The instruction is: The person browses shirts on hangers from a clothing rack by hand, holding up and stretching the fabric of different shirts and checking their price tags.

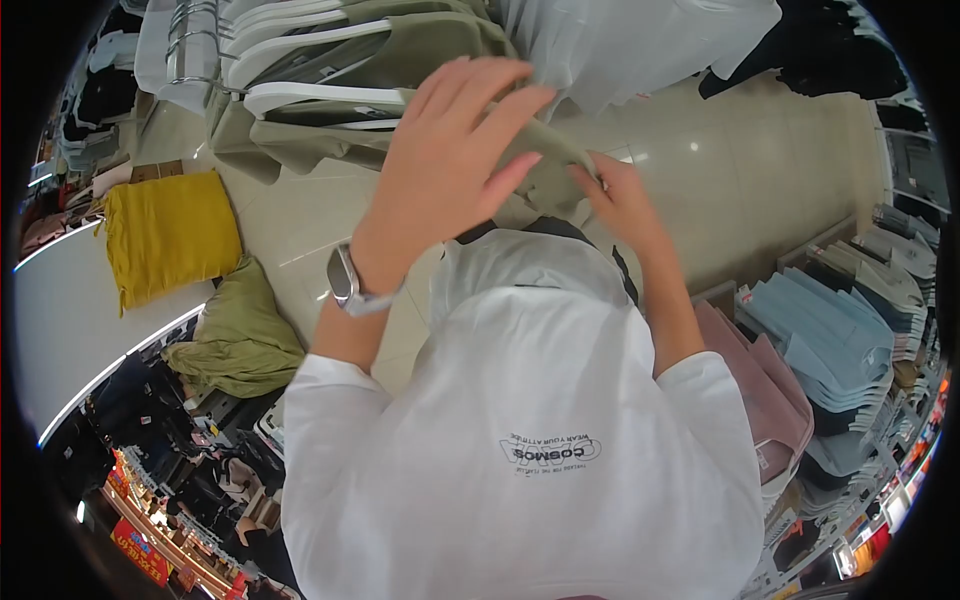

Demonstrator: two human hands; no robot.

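Olive-green garments (435, 35) hang on white hangers (300, 97) from a metal rail (178, 45) at the top left. My left hand (445, 155), with a watch (342, 275) at the wrist, is raised over the front garment, its fingers extended and thumb apart. It covers part of the cloth and the hanger's end; whether the fingertips touch the cloth I cannot tell. To the right, my right hand (622, 198) pinches the edge of an olive-green garment (555, 170) between thumb and fingers, drawing the cloth out towards me.
White garments in clear plastic (640, 45) hang beside the olive ones, with black clothes (820, 50) farther right. A mustard folded cloth (175, 235) and a green cloth (245, 335) lie at the left. Light-blue shirts (825, 335) and a pink garment (755, 385) hang at the right.
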